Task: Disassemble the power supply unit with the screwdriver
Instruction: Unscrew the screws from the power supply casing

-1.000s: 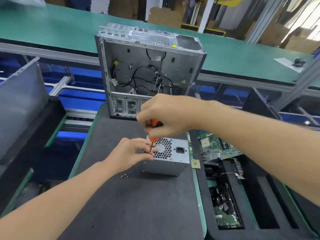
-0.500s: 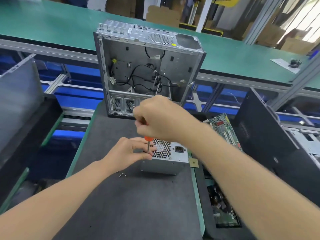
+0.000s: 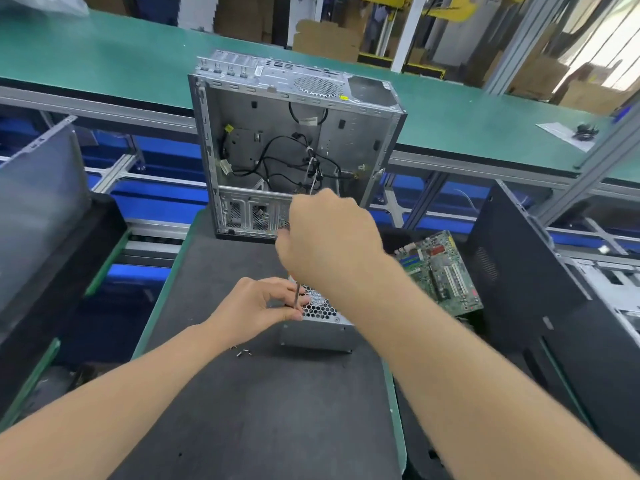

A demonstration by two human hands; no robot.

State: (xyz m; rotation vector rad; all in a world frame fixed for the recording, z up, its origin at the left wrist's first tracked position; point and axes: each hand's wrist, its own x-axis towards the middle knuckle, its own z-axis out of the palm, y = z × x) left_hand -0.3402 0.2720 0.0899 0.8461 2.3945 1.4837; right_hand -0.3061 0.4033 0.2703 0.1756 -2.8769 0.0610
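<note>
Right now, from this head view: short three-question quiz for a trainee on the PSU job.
1. True or false: the right hand grips the screwdriver from above, with the shaft pointing down at the PSU.
2. Where do the loose screws lie?
A. on the mat, left of the PSU
B. on top of the PSU
C. in the right hand
3. Which hand is at the screwdriver's tip end?

Key: 1 true; 2 A; 3 the left hand.
</note>
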